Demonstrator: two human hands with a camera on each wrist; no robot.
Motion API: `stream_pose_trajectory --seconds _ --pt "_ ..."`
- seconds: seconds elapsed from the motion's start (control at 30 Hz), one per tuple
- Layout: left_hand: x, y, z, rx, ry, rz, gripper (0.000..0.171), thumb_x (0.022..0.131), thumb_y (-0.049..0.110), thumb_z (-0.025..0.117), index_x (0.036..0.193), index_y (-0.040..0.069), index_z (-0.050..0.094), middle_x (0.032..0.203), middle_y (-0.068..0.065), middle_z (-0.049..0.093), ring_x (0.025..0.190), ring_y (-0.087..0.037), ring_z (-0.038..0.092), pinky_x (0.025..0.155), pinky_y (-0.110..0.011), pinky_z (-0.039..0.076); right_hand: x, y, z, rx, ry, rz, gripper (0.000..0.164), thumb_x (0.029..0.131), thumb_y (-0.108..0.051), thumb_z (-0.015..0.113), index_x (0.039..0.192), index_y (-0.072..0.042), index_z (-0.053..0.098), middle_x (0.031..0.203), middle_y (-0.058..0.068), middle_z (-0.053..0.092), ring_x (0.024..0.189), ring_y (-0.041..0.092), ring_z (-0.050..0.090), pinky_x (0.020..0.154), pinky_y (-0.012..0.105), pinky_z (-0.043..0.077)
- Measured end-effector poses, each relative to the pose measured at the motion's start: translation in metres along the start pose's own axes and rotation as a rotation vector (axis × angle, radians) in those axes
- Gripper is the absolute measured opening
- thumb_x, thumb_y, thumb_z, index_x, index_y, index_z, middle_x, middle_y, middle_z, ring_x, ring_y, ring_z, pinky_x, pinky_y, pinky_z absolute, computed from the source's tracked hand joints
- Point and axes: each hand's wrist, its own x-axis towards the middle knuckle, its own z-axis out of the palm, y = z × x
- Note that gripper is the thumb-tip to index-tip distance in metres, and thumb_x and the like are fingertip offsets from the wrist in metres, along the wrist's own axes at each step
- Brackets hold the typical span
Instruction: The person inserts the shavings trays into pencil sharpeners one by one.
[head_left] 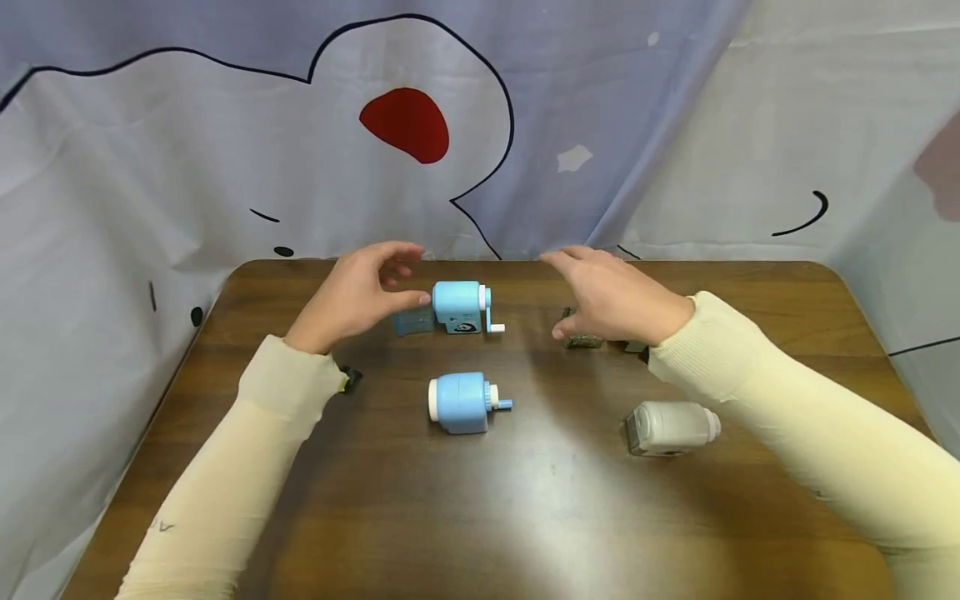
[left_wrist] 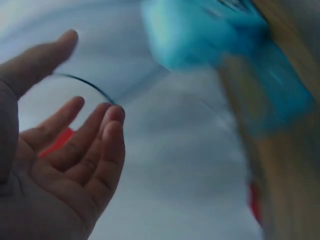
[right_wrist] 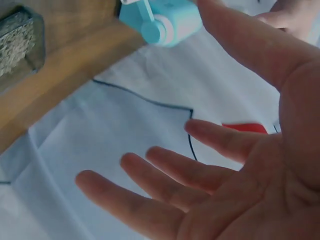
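Observation:
A light-blue crank pencil sharpener (head_left: 457,304) with a white-tipped handle stands near the table's back edge. Just left of it sits a see-through blue drawer (head_left: 412,321). My left hand (head_left: 360,292) hovers beside the two, fingers loosely bent and thumb apart from them; the left wrist view finds nothing in its grasp, though the sharpener (left_wrist: 200,35) is blurred there. My right hand (head_left: 618,292) is held with spread fingers above a clear bin of shavings (head_left: 583,340), partly hidden by it. In the right wrist view, that bin (right_wrist: 20,47) lies away from the bare palm.
A second blue sharpener (head_left: 461,403) lies mid-table. A grey-green sharpener (head_left: 670,427) rests at the right, near my sleeve. A small black and yellow piece (head_left: 351,380) shows by the left cuff, and dark pieces (head_left: 636,347) sit under the right wrist. A patterned curtain (head_left: 300,167) hangs behind.

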Motion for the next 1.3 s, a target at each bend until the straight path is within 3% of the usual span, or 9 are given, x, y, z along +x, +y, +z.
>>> stream_pose_trajectory --seconds 0.23,0.4,0.57,0.77,1.1,1.3 --pt "0.015 -0.073 0.021 0.130 -0.211 -0.096 0.091 0.070 0.042 0.080 0.142 0.007 0.038 0.137 -0.015 0.044 0.117 -0.031 0.047 0.093 -0.047 0.042 0.039 -0.018 0.019 -0.021 -0.010 -0.024 0.097 0.071 -0.036 0.081 0.146 -0.004 0.029 0.145 0.022 0.032 0.128 0.040 0.035 0.106 0.048 0.027" --pt "0.011 -0.103 0.032 0.177 -0.236 -0.101 0.098 0.063 0.041 0.084 0.139 -0.001 0.039 0.134 -0.019 0.045 0.117 -0.032 0.043 0.097 -0.048 0.037 0.065 -0.024 0.035 -0.013 0.031 -0.096 0.093 0.074 -0.036 0.079 0.147 -0.007 0.029 0.147 0.023 0.029 0.128 0.040 0.034 0.107 0.046 0.027" --pt "0.007 -0.110 0.036 0.192 -0.208 -0.073 0.092 0.062 0.038 0.085 0.136 0.001 0.045 0.128 -0.018 0.049 0.115 -0.032 0.041 0.098 -0.049 0.034 0.084 -0.022 0.045 0.018 0.078 -0.147 0.088 0.076 -0.036 0.077 0.145 -0.005 0.033 0.145 0.018 0.035 0.129 0.032 0.036 0.107 0.041 0.029" --pt "0.005 -0.110 0.040 0.157 -0.193 -0.102 0.072 0.069 0.030 0.083 0.128 0.003 0.053 0.122 -0.016 0.052 0.110 -0.031 0.047 0.095 -0.047 0.039 0.098 -0.024 0.055 0.043 0.082 -0.164 0.085 0.076 -0.038 0.077 0.143 -0.005 0.036 0.142 0.011 0.042 0.127 0.026 0.040 0.104 0.036 0.032" --pt "0.000 -0.114 0.039 0.127 -0.166 -0.159 0.066 0.068 0.033 0.083 0.123 0.005 0.059 0.112 -0.011 0.058 0.100 -0.025 0.053 0.087 -0.042 0.046 0.099 -0.036 0.059 0.070 0.073 -0.176 0.073 0.079 -0.028 0.076 0.141 -0.005 0.042 0.139 0.008 0.048 0.122 0.024 0.046 0.101 0.035 0.037" --pt "-0.003 -0.114 0.040 0.125 -0.153 -0.143 0.065 0.066 0.036 0.084 0.120 0.007 0.061 0.106 -0.008 0.061 0.095 -0.022 0.054 0.084 -0.040 0.046 0.099 -0.034 0.061 0.051 0.061 -0.189 0.060 0.080 -0.020 0.075 0.133 -0.005 0.052 0.126 0.006 0.059 0.103 0.019 0.057 0.089 0.032 0.045"
